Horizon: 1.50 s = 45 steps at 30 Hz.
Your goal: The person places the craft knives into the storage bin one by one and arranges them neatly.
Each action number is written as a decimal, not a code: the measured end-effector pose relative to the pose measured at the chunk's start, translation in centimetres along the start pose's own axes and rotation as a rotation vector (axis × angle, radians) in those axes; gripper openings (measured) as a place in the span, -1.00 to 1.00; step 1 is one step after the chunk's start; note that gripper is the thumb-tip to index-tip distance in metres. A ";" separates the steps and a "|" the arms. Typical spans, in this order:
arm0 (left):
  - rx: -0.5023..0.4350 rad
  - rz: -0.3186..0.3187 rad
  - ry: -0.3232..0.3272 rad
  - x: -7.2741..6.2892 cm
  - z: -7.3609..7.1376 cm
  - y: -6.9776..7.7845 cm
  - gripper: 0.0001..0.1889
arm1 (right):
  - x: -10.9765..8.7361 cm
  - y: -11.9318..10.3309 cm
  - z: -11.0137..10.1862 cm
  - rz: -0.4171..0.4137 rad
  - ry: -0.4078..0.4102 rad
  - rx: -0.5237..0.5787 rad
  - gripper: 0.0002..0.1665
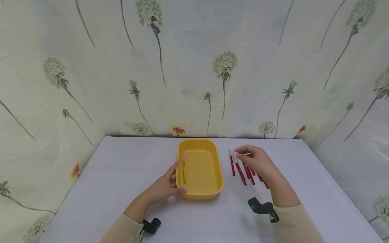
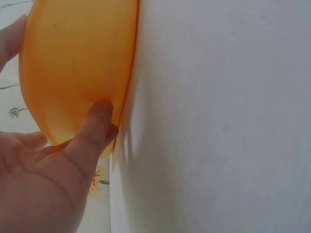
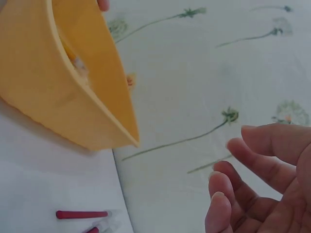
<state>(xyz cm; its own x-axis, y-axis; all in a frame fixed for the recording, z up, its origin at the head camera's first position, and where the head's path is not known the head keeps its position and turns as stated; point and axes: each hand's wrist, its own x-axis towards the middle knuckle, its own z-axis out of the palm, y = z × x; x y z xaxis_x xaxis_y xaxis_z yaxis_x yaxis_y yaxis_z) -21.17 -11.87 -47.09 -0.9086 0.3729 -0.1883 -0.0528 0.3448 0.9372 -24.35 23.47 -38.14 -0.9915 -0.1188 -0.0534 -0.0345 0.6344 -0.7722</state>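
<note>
My left hand (image 1: 165, 184) holds the yellow plastic tray (image 1: 220, 168) at its near left corner, with the thumb by the near rim. In the left wrist view, fingers (image 2: 90, 133) press against the tray's outer wall. A slim yellow-handled brush (image 1: 184, 170) with a pale tip lies lengthwise inside, along the tray's left side. My right hand (image 1: 256, 160) hovers over several slender red-handled brushes (image 1: 241, 173) with clear or whitish ends. In the right wrist view its fingers (image 3: 221, 211) are loosely bent and apart, with nothing between them. The hand hides part of the brushes in the head view.
A white table (image 1: 133, 158) carries everything, its far edge against a flower-printed cloth backdrop (image 1: 188, 67). The red brushes lie to the right of the tray. Dark camera mounts (image 1: 262, 207) sit on both wrists.
</note>
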 end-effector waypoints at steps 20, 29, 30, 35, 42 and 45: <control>-0.021 0.006 -0.004 0.2 0.0 -0.4 0.21 | 0.1 5.9 -2.3 0.005 0.055 -0.008 -0.51; 0.003 -0.001 0.007 0.2 0.0 -0.4 0.21 | 0.7 8.7 -2.4 0.125 0.051 -0.021 -0.48; 0.004 -0.002 0.007 0.2 0.0 -0.4 0.21 | 0.8 9.1 -2.4 0.138 0.052 -0.024 -0.50; 0.004 0.001 0.004 0.1 0.0 -0.2 0.21 | 1.5 11.1 -2.4 0.160 0.038 -0.040 -0.56; -0.001 0.003 0.004 0.0 0.0 -0.2 0.22 | 2.1 12.9 -2.1 0.201 0.007 -0.068 -0.63; 0.003 0.004 0.006 0.1 -0.1 -0.3 0.21 | 2.2 13.1 -1.9 0.211 0.001 -0.059 -0.64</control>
<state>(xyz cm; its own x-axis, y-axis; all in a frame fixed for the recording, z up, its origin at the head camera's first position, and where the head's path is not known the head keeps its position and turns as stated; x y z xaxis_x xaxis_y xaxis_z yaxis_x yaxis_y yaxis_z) -21.23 -12.01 -47.39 -0.9114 0.3688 -0.1828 -0.0480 0.3458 0.9371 -27.21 33.03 -47.17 -0.9776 0.0226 -0.2092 0.1670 0.6886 -0.7056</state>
